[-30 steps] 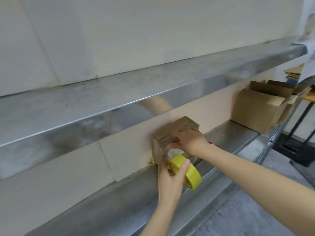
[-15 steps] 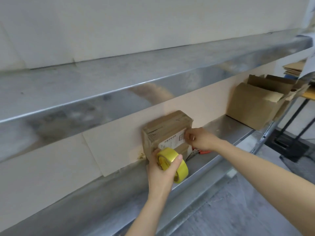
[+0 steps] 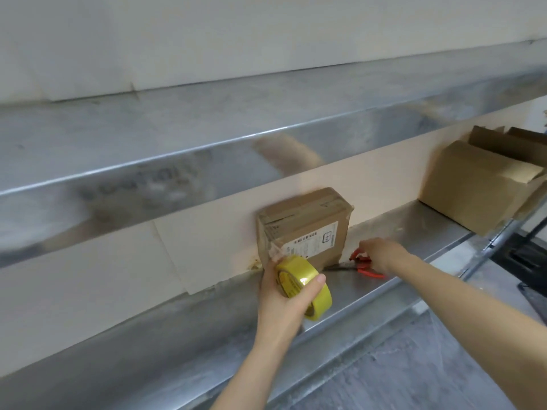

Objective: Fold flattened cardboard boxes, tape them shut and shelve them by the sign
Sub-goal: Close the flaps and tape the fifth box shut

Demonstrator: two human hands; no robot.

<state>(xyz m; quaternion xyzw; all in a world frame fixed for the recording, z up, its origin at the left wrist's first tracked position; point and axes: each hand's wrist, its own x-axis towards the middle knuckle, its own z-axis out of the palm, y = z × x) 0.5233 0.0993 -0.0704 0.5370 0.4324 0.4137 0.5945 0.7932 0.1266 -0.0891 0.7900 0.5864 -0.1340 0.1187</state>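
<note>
Left grip: the left hand [image 3: 282,306] clasps the tape roll [image 3: 322,297], thumb over its rim.
Right grip: the right hand [image 3: 381,254] lies on the red scissors [image 3: 367,269]; whether it has closed on them I cannot tell.
Box: the cardboard box [image 3: 305,229] is just above the roll, standing on edge on the shelf [image 3: 414,232].
Handling: likely light and stiff; hold it by opposite edges.
Look: brown, white label, taped seams.
</note>
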